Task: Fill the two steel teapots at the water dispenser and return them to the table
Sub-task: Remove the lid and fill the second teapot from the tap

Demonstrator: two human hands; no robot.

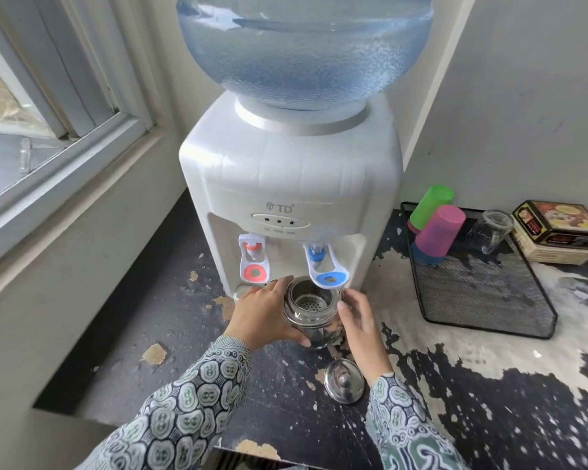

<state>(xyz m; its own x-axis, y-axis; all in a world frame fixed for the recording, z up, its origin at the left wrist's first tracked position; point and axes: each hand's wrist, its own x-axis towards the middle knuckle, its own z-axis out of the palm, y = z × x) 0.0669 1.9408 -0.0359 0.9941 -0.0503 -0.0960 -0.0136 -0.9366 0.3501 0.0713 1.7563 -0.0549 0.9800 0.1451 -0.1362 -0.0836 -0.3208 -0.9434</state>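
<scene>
A steel teapot (311,312) with its lid off and a perforated strainer showing inside stands under the blue tap (326,268) of the white water dispenser (289,184). My left hand (267,315) wraps around the pot's left side. On the pot's right side, my right hand (360,322) touches it with fingers spread. The pot's steel lid (344,380) lies knob-up on the counter between my forearms. No water stream is visible. Only one teapot is in view.
The dispenser's red tap (253,261) is left of the pot. A black mesh tray (479,283) at right holds upturned green and pink plastic cups (437,225) and a glass mug (489,230). Behind it stands a printed box (557,228). A window sill runs along the left.
</scene>
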